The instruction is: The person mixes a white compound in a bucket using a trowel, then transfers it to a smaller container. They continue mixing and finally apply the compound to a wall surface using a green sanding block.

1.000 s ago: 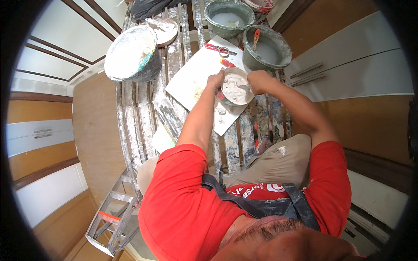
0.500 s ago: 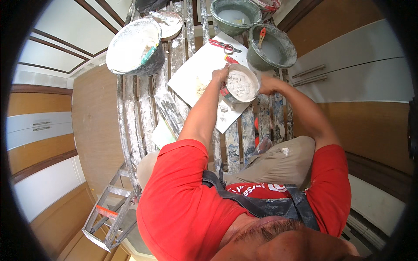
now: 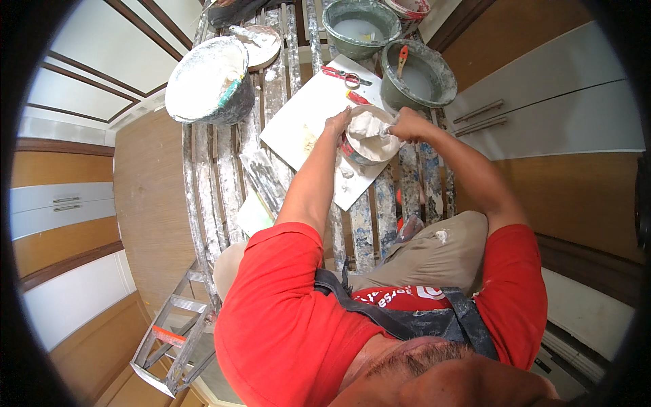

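A small round bucket (image 3: 366, 159) of thick white plaster (image 3: 385, 145) stands on a white board (image 3: 298, 115). My left hand (image 3: 337, 123) is closed on its left rim. At the right rim, my right hand (image 3: 408, 125) is wrapped round the handle of a trowel-like tool. Its blade is hidden under a heaped lump of plaster (image 3: 367, 125) over the bucket's mouth. Just beyond the bucket lie a red-handled tool (image 3: 358, 98), a red and black cutter (image 3: 337, 72) and a ring-shaped item (image 3: 352, 81).
The board lies on a plaster-spattered slatted platform (image 3: 363, 237) under me. A large bucket of white material (image 3: 178, 95) stands far left; green buckets of cloudy water (image 3: 415, 102) stand far right, one holding a brush (image 3: 403, 60). A stepladder (image 3: 166, 339) is lower left, cabinets (image 3: 542, 112) right.
My right hand has moved from the bucket's outer right side up over its rim. A lump of plaster now rises on the tool inside. My left hand keeps its hold.
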Demonstrator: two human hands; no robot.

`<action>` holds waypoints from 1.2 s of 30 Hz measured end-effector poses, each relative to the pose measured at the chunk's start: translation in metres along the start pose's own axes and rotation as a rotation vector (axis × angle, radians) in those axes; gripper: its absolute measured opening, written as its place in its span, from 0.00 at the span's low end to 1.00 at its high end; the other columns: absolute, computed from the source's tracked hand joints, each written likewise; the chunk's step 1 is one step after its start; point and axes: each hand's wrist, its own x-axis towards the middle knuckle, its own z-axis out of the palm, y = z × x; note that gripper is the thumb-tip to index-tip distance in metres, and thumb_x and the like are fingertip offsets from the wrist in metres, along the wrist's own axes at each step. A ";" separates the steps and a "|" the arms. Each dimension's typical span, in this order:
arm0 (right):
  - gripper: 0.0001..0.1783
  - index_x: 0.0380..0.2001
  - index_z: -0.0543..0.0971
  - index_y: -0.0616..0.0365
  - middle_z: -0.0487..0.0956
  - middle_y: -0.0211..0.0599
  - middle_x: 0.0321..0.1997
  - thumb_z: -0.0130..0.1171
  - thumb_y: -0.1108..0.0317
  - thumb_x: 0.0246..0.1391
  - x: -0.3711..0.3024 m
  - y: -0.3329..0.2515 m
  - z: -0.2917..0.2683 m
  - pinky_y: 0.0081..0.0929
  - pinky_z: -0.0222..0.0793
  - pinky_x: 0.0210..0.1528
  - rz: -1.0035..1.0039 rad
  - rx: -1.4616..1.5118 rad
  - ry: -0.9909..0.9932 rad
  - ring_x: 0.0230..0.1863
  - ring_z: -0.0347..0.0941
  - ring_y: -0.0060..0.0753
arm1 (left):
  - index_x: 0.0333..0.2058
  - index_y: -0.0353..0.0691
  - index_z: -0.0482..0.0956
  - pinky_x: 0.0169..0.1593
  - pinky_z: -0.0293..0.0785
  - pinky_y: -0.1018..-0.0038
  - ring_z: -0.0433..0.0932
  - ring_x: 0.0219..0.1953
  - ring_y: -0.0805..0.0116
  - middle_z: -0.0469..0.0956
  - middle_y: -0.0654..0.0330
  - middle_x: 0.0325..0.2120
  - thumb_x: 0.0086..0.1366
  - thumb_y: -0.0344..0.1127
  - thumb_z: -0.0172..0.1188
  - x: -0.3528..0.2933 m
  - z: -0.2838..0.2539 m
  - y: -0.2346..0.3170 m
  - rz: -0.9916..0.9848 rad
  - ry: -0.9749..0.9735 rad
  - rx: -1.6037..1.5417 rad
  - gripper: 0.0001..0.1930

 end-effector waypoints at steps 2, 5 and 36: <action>0.15 0.26 0.82 0.66 0.81 0.51 0.26 0.66 0.62 0.44 -0.002 -0.007 0.006 0.40 0.73 0.26 -0.297 -0.236 0.208 0.23 0.78 0.45 | 0.52 0.34 0.76 0.42 0.79 0.56 0.81 0.40 0.53 0.80 0.47 0.44 0.67 0.56 0.56 0.034 -0.017 -0.013 -0.013 -0.014 -0.025 0.29; 0.10 0.26 0.83 0.66 0.82 0.57 0.32 0.63 0.68 0.42 -0.006 -0.012 0.023 0.43 0.77 0.36 -0.445 -0.463 0.318 0.32 0.81 0.52 | 0.53 0.35 0.75 0.45 0.79 0.54 0.81 0.42 0.52 0.79 0.46 0.46 0.69 0.55 0.54 0.043 -0.012 -0.018 -0.047 -0.095 -0.109 0.27; 0.14 0.35 0.86 0.56 0.83 0.50 0.38 0.62 0.76 0.40 0.000 -0.004 0.012 0.41 0.77 0.44 -0.534 -0.698 0.114 0.41 0.82 0.48 | 0.49 0.22 0.76 0.43 0.76 0.59 0.79 0.39 0.54 0.78 0.44 0.43 0.63 0.59 0.63 0.051 -0.017 -0.010 0.076 0.068 0.121 0.36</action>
